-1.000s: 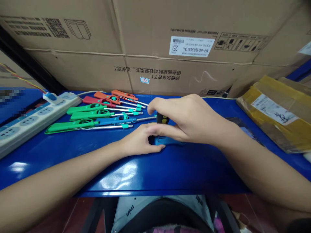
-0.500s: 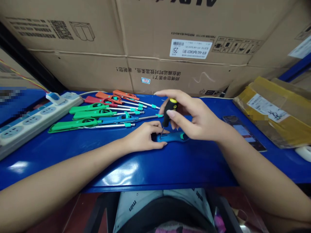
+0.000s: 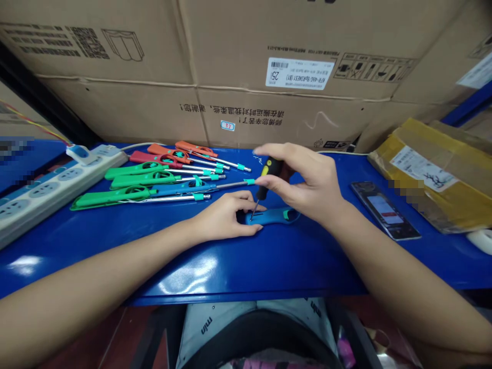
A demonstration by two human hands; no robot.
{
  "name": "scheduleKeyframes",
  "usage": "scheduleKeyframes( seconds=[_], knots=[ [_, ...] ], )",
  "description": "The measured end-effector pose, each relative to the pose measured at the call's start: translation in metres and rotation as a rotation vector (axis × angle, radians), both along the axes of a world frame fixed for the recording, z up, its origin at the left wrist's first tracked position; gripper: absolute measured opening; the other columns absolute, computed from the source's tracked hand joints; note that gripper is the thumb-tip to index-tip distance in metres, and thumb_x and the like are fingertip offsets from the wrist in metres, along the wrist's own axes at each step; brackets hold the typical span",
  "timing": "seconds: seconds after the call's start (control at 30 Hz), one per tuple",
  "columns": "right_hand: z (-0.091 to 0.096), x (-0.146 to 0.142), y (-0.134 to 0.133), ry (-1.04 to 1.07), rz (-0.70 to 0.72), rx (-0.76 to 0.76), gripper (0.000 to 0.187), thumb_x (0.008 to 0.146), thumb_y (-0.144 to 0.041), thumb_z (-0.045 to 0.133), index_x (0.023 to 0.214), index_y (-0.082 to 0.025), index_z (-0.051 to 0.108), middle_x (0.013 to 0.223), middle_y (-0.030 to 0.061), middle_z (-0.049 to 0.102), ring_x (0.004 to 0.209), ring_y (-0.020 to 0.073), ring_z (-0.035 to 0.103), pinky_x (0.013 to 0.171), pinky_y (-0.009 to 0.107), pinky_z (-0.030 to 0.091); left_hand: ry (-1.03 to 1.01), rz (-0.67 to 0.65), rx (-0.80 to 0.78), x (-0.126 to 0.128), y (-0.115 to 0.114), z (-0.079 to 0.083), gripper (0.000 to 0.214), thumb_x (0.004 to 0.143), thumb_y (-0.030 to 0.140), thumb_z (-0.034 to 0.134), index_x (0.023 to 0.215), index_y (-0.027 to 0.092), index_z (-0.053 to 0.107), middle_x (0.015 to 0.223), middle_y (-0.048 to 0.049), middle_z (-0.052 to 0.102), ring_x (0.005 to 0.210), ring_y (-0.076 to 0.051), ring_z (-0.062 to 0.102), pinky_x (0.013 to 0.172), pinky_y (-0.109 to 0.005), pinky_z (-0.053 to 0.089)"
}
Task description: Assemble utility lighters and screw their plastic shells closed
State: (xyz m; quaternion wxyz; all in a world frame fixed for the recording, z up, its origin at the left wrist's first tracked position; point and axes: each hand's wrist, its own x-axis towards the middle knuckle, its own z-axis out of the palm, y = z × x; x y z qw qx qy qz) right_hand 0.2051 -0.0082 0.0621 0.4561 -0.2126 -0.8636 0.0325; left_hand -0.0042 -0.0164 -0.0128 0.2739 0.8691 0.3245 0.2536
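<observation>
My right hand (image 3: 307,182) grips a black and yellow screwdriver (image 3: 269,171) between thumb and fingers. The screwdriver leans a little, and its tip meets the end of a blue lighter handle (image 3: 272,216) lying on the table. With thumb and fingers on either side, my left hand (image 3: 230,215) pinches that end of the handle against the tabletop. Behind my left hand lie several long-necked gas lighters: green ones (image 3: 115,199), a blue one (image 3: 180,188), a red one (image 3: 156,157) and orange ones (image 3: 197,148). Their metal necks point right and carry teal clips.
A white power strip (image 3: 57,185) with a plug lies at the left. To the right are a phone (image 3: 384,210) and a parcel wrapped in yellow tape (image 3: 442,174). A large cardboard box (image 3: 230,61) stands along the back of the blue table (image 3: 269,271).
My right fingers have shifted around the screwdriver grip, and its handle has turned, showing more yellow. The tip stays on the blue handle; my left hand keeps its hold.
</observation>
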Motion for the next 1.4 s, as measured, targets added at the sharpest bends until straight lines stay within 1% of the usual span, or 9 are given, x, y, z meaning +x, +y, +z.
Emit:
scheduleKeyframes(
  seconds=[0.1,0.27,0.43,0.6,0.8,0.97,1.13,1.3,1.4],
  knots=[
    [-0.0004,0.0019,0.0025,-0.076,0.061,-0.037,0.04,0.105,-0.034,0.044,0.14,-0.02,0.056,0.132,0.0102,0.069,0.114,0.0218,0.068,0.097,0.039,0.058,-0.006,-0.012,-0.011,0.0004,-0.0001,0.0003,0.037,0.086,0.035,0.074,0.118,0.017,0.076,0.11,-0.0077,0.069,0.102,-0.023,0.068,0.098,-0.038,0.054],
    [-0.0029,0.0038,0.0061,-0.012,0.046,0.028,0.029,0.099,-0.038,0.06,0.12,-0.019,0.067,0.111,0.0074,0.075,0.097,0.02,0.071,0.089,0.035,0.06,-0.004,-0.01,-0.004,0.0005,0.0001,-0.0005,0.038,0.086,0.036,0.075,0.118,0.017,0.076,0.107,-0.0076,0.069,0.1,-0.023,0.068,0.096,-0.038,0.055],
    [-0.0026,0.0052,0.004,-0.092,0.121,-0.025,0.038,0.105,-0.03,0.043,0.139,-0.02,0.056,0.133,0.0096,0.068,0.116,0.0212,0.068,0.099,0.037,0.056,0.004,-0.012,0.004,0.0,0.0,-0.0003,0.037,0.086,0.036,0.074,0.118,0.017,0.076,0.105,-0.0074,0.069,0.095,-0.022,0.067,0.091,-0.037,0.056],
    [-0.0055,0.0057,0.0038,-0.035,0.01,-0.037,0.033,0.097,-0.042,0.061,0.123,-0.022,0.064,0.12,0.0085,0.073,0.102,0.0215,0.071,0.086,0.034,0.061,-0.001,-0.007,0.018,-0.0003,0.0006,-0.001,0.039,0.085,0.037,0.076,0.118,0.017,0.075,0.098,-0.0057,0.069,0.092,-0.021,0.068,0.089,-0.036,0.056],
    [-0.0051,0.005,0.0021,-0.084,0.098,-0.077,0.04,0.104,-0.03,0.043,0.141,-0.019,0.052,0.129,0.0108,0.069,0.109,0.021,0.07,0.093,0.037,0.059,-0.006,-0.008,0.006,-0.0002,-0.0005,0.0005,0.034,0.085,0.036,0.075,0.114,0.017,0.077,0.098,-0.0052,0.067,0.092,-0.02,0.067,0.089,-0.034,0.056],
    [-0.0084,0.0054,0.0057,-0.019,-0.003,-0.003,0.029,0.096,-0.04,0.063,0.118,-0.021,0.066,0.112,0.0073,0.075,0.091,0.0188,0.072,0.084,0.033,0.061,0.004,-0.014,-0.002,-0.0001,-0.0003,0.0008,0.037,0.085,0.036,0.075,0.118,0.019,0.075,0.103,-0.0062,0.068,0.098,-0.022,0.067,0.093,-0.035,0.055],
    [-0.0055,0.0068,0.0068,-0.046,0.062,-0.048,0.036,0.102,-0.033,0.047,0.133,-0.02,0.06,0.126,0.0099,0.071,0.108,0.0213,0.071,0.095,0.037,0.058,0.004,-0.029,-0.016,-0.0003,-0.0001,0.0026,0.035,0.087,0.035,0.074,0.118,0.019,0.076,0.109,-0.0071,0.069,0.103,-0.023,0.067,0.099,-0.038,0.053],
    [-0.0076,0.0065,0.0095,0.017,-0.011,0.014,0.027,0.094,-0.042,0.065,0.108,-0.02,0.069,0.105,0.0071,0.076,0.089,0.0191,0.072,0.083,0.033,0.06,0.007,-0.023,-0.014,-0.0004,-0.0002,0.0031,0.037,0.086,0.036,0.074,0.118,0.017,0.075,0.109,-0.0082,0.069,0.105,-0.024,0.067,0.099,-0.039,0.054],
    [-0.0063,0.0091,0.0083,0.0,0.003,0.036,0.03,0.098,-0.04,0.055,0.114,-0.019,0.069,0.108,0.0077,0.077,0.091,0.0193,0.073,0.084,0.033,0.06,0.0,-0.027,-0.005,-0.0006,-0.0004,0.0027,0.038,0.087,0.036,0.074,0.12,0.019,0.074,0.107,-0.007,0.069,0.102,-0.023,0.067,0.097,-0.039,0.055]
  ],
)
